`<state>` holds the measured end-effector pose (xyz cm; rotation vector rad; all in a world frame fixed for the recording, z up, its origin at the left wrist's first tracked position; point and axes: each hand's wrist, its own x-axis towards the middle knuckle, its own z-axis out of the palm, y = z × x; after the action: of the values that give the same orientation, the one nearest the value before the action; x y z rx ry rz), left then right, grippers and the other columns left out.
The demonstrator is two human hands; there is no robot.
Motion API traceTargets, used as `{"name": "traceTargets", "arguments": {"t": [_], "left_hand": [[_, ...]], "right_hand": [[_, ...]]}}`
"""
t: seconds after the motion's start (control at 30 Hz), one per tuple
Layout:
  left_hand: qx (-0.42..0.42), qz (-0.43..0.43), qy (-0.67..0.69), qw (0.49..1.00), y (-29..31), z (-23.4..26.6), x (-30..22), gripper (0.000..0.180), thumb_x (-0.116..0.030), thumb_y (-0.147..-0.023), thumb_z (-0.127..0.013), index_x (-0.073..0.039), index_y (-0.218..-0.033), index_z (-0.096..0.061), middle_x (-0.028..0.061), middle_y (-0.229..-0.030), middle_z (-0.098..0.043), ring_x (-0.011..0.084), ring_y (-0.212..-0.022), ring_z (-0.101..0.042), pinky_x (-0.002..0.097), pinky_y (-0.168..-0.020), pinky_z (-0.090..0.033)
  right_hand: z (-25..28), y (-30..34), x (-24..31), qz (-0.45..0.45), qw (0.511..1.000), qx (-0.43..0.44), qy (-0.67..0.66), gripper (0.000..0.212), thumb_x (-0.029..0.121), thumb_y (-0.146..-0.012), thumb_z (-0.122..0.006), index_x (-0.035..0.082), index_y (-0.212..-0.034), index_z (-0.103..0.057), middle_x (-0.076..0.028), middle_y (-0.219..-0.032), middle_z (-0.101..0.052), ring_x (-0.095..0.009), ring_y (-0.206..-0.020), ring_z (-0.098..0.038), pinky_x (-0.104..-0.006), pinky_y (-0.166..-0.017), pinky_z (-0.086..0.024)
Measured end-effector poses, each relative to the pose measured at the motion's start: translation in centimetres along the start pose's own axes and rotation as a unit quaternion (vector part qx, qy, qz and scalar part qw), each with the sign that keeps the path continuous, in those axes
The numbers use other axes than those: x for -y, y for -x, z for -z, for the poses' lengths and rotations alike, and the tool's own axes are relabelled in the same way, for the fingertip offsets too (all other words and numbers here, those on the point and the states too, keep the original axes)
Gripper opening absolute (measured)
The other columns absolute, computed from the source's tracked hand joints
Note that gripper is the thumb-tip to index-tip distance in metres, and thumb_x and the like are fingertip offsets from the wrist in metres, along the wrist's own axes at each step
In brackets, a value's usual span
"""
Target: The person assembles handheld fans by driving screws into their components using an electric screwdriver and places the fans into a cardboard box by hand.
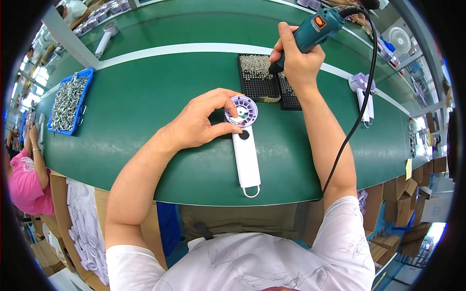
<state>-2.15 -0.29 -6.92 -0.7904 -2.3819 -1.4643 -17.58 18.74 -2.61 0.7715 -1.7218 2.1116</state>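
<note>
A white handheld fan (247,160) with a round lilac head lies on the green table, a small loop at its lower end. My left hand (201,119) grips the fan's head, thumb and fingers closed at its left side, the index finger reaching over the open housing. Small parts inside the housing are partly hidden by the fingers. My right hand (302,63) is wrapped round a teal electric screwdriver (318,30) with a black cable. Its dark tip points down at a black screw tray (259,92), where many small silver screws lie at the far end.
A second black tray (290,100) adjoins the first. At left stands a blue basket (81,104) of metal clips; at right lie lilac and white fan parts (361,89). The screwdriver's cable (353,131) hangs beside my right arm. A person in pink (30,182) sits at far left.
</note>
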Motion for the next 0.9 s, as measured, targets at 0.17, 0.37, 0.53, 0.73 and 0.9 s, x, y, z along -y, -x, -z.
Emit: {"name": "traceTargets", "arguments": {"t": [0.17,0.37,0.53,0.73,0.9], "left_hand": [[-0.004,-0.004,0.006,1.000,0.1,0.0,-0.1,0.035,-0.017,-0.076,-0.089,-0.004,-0.095,-0.064,0.0172,-0.121,-0.069,0.0301,-0.107,-0.067,0.0386,-0.092,-0.053],[-0.010,-0.018,-0.014,1.000,-0.1,0.4,-0.1,0.036,-0.019,-0.075,-0.090,-0.004,-0.094,-0.063,0.0176,-0.117,-0.069,0.0313,-0.105,-0.067,0.0385,-0.090,-0.054],[-0.014,-0.009,-0.016,1.000,0.3,0.5,0.0,0.036,-0.019,-0.076,-0.090,-0.004,-0.094,-0.063,0.0173,-0.117,-0.069,0.0313,-0.106,-0.067,0.0385,-0.090,-0.054],[-0.013,-0.020,-0.013,1.000,0.0,0.4,-0.1,0.036,-0.019,-0.076,-0.089,-0.004,-0.094,-0.063,0.0168,-0.116,-0.069,0.0313,-0.105,-0.067,0.0388,-0.090,-0.054],[-0.012,-0.012,-0.014,1.000,0.1,0.4,-0.3,0.036,-0.020,-0.076,-0.089,-0.005,-0.095,-0.063,0.0164,-0.117,-0.069,0.0315,-0.105,-0.067,0.0391,-0.089,-0.054]], "right_hand": [[-0.4,0.2,1.3,-0.003,1.000,0.000,0.000,0.017,0.014,-0.097,-0.073,-0.001,-0.096,-0.064,-0.007,-0.066,-0.062,-0.016,-0.051,-0.061,-0.0313,-0.050,-0.051],[-0.8,0.4,5.6,0.013,0.992,0.014,-0.121,0.020,0.014,-0.100,-0.068,-0.005,-0.101,-0.062,-0.007,-0.066,-0.059,-0.017,-0.049,-0.057,-0.0351,-0.047,-0.048],[-2.5,1.7,9.5,-0.063,0.984,0.048,-0.160,0.020,0.015,-0.101,-0.065,-0.005,-0.100,-0.061,-0.008,-0.063,-0.056,-0.018,-0.044,-0.055,-0.0349,-0.043,-0.047],[-2.3,2.5,9.1,-0.063,0.979,0.128,-0.143,0.022,0.015,-0.101,-0.066,-0.007,-0.103,-0.062,-0.006,-0.066,-0.057,-0.016,-0.046,-0.055,-0.0339,-0.043,-0.045],[-2.6,2.9,8.9,-0.084,0.982,0.125,-0.117,0.021,0.013,-0.101,-0.066,-0.007,-0.101,-0.061,-0.007,-0.063,-0.057,-0.016,-0.043,-0.054,-0.0322,-0.040,-0.046]]}}
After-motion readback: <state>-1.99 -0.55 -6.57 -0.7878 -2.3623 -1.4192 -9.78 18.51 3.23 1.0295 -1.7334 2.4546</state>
